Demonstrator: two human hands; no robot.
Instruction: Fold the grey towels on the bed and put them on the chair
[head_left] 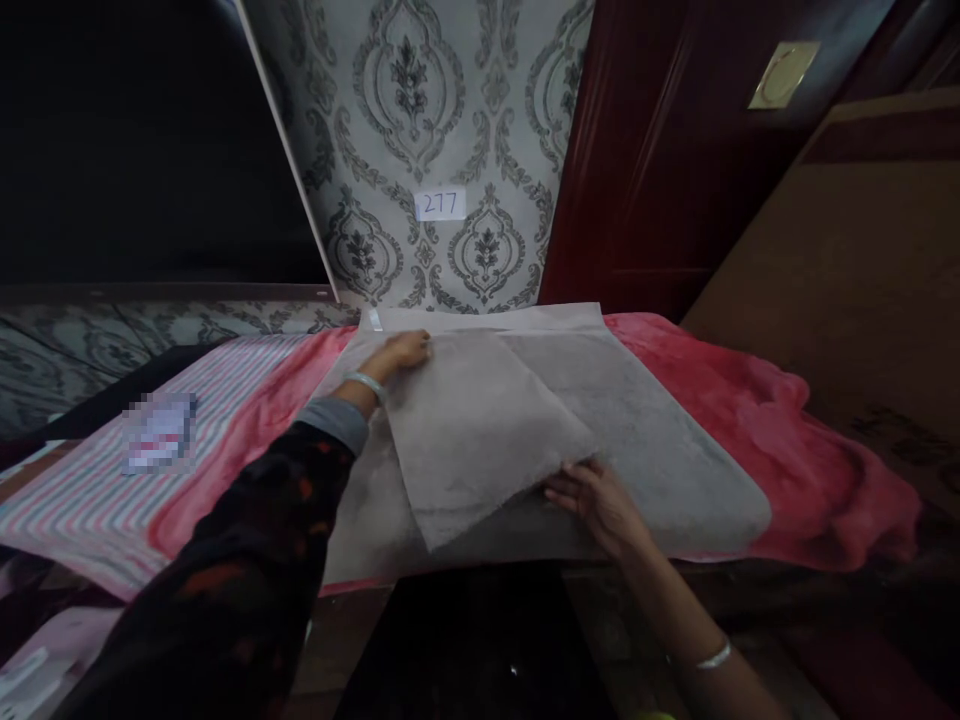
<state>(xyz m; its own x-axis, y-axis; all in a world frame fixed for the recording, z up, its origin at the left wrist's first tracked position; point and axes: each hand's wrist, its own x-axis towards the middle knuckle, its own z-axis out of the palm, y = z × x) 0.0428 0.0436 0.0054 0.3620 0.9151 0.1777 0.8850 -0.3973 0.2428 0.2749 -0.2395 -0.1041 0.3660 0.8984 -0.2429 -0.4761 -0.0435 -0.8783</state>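
Observation:
A thin, pale, slightly see-through sheet (pixel 487 430) lies at a slant over a larger grey-white sheet (pixel 675 480). At the slanted sheet's upper left is my left hand (pixel 409 348), its fingers curled and closed on the sheet; the fingertips are partly hidden. My right hand (pixel 596 500) is at the sheet's lower right edge, fingers stretched out and apart, with the tips touching or just beside that edge. Beneath both sheets spreads a pink-red plush cloth (pixel 720 400). A pale strip (pixel 487 318) of the larger sheet rises along the back against the wall.
A striped cloth (pixel 217 400) covers the left side, with a blurred small packet (pixel 159 433) on it. A dark screen (pixel 150 150) stands at the back left. A large brown cardboard panel (pixel 847 280) leans on the right. A paper label (pixel 440 203) marked 277 is on the patterned wall.

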